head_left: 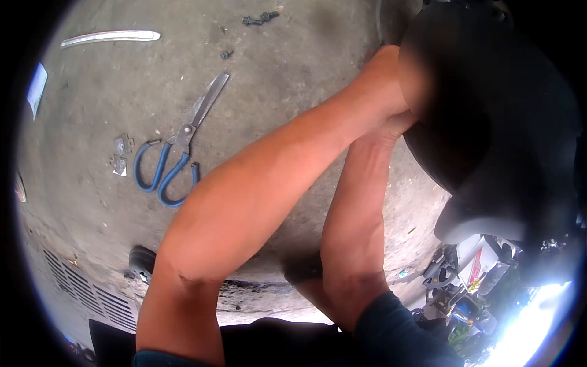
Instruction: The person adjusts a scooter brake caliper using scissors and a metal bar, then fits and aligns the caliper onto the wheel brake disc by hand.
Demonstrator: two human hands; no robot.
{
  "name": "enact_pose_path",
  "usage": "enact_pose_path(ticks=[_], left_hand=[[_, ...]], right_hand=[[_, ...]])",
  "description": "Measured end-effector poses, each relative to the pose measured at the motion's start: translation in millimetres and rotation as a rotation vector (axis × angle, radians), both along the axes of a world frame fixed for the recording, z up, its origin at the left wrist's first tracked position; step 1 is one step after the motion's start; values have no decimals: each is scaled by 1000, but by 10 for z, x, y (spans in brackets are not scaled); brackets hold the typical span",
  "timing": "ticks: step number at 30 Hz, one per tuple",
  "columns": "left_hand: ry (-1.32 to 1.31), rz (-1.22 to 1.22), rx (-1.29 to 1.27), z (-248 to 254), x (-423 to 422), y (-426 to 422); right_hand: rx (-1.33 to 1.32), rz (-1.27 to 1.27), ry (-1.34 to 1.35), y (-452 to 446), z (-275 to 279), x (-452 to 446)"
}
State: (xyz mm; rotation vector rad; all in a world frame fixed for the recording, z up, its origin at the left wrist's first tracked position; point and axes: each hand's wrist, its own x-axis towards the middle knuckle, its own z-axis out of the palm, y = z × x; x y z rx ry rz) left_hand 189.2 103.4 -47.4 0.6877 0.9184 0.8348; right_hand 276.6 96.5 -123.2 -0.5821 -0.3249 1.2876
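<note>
Both my forearms reach to the upper right, to a large black curved part (pixel 513 110) with a smooth surface. I cannot make out what kind of part it is. My left hand (pixel 390 68) is at its near edge, and the fingers disappear behind it. Just below, my right hand (pixel 397 125) also goes in under the dark edge, close to the left wrist. What either hand touches there is hidden. A pair of scissors with blue handles (pixel 162 165) lies on the concrete floor (pixel 275 79), left of my left forearm.
Several dark bolts (pixel 260 19) and a smaller one (pixel 226 54) lie at the top. A long pale strip (pixel 111 38) rests at upper left. Small metal clips (pixel 120 164) sit beside the scissors. A slotted grate (pixel 85 290) is at lower left, assorted clutter (pixel 468 269) at lower right.
</note>
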Motion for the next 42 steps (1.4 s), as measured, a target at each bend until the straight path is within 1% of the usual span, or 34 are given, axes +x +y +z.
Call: enact_pose_path(ticks=[1,4,6,8,10,11,12,14,17,18,21,23,27,28,31,34,37,38,41,42], left_hand=[[72,-27,34,2,-29,9],[79,39,71,-89,-80,-23],[360,204,216,-147,-207,-154],[467,467,215,-378,-434,-291],[964,732,654,-929,-929,-208],[1188,712,728,-982,-1298,-123],[1406,678,795,-1003,-1649,-55],[1747,534,790,-1180,-2215,83],[1853,412,838,-1446,-2650,265],[1833,391,759,-1429,-2622,277],[1894,217,817,-1323,-2515,248],[1844,182,788,-1273,-2491,246],[1834,187,779,-1233,-2470,244],[1834,207,793,-1251,-2465,238],[1810,241,808,-1256,-2463,254],[1799,248,793,-1270,-2468,241],[1824,227,783,-1308,-2481,209],[1846,239,794,-1329,-2486,224],[1876,244,789,-1305,-2485,249],[1866,235,782,-1302,-2483,245]], right_hand=[[8,-4,-7,16,16,-8],[37,-9,-47,73,81,-18],[31,-26,-59,141,146,-35],[8,-94,-38,179,179,-45],[-40,-181,28,240,227,-88],[-74,-228,59,247,233,-125],[-175,-358,151,298,363,-210],[-229,-398,149,335,402,-224],[-300,-386,184,415,341,-99],[-333,-376,188,398,384,-91],[-426,-390,185,383,518,-126],[-401,-384,198,307,513,-157],[-255,-394,263,121,612,-312],[-226,-394,223,112,588,-319],[-227,-372,158,121,563,-321],[-302,-354,202,121,611,-255],[-169,-276,171,97,434,-166],[-60,-175,129,122,336,-122],[-54,-183,207,149,339,-160],[-159,-212,225,117,390,-131]])
